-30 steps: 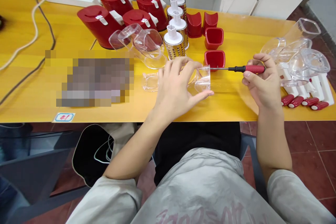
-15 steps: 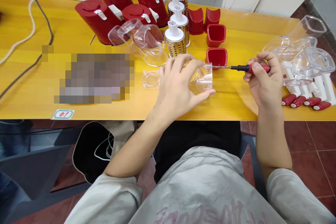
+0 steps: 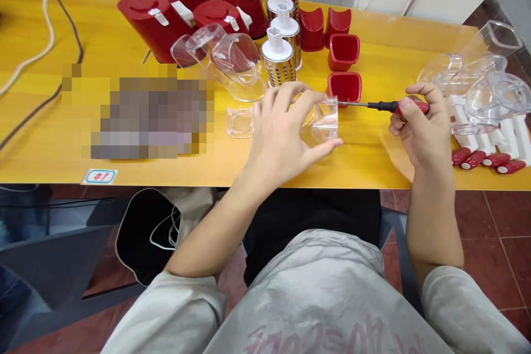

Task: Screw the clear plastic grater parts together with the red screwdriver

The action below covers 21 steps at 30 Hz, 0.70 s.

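Left hand [image 3: 277,135]: you clasp the clear housing [image 3: 326,121]
Right hand [image 3: 425,127]: you pinch the screwdriver [image 3: 384,106], housing's 3 o'clock; screwing seems unfinished
Drums [image 3: 279,68]: 12 o'clock, separate

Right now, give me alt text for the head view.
A left hand holds a clear plastic part over a yellow table while the right hand points a red-handled screwdriver at its end. Red housings and perforated metal drums stand behind.

This looks like a workshop, with matching red housings [image 3: 151,25] and perforated metal drums [image 3: 280,69] on a bench [image 3: 373,160], a screwdriver [image 3: 385,107] above it.
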Each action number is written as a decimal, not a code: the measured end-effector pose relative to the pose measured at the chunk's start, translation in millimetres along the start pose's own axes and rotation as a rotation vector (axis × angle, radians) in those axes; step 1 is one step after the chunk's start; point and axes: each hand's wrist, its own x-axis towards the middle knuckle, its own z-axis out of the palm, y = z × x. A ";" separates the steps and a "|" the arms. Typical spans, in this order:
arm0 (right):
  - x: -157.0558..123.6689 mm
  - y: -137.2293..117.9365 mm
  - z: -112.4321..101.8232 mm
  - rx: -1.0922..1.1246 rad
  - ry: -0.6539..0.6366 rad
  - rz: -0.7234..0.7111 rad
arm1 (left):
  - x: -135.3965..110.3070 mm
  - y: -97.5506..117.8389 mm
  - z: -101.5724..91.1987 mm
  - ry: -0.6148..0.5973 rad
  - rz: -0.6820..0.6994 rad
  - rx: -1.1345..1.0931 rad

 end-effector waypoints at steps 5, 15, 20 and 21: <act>4.1 2.2 -4.9 0.053 -0.081 0.023 | 0.0 -0.6 -0.4 -0.010 -0.002 0.005; -1.2 -1.2 4.3 0.091 0.006 0.019 | -0.6 -1.5 -0.3 0.002 0.008 -0.004; 5.0 4.3 -0.9 0.154 -0.053 0.087 | -1.0 -1.5 0.0 0.015 0.018 0.019; 6.2 7.5 -1.1 0.144 -0.059 0.091 | -1.0 -1.4 0.0 0.014 0.019 0.021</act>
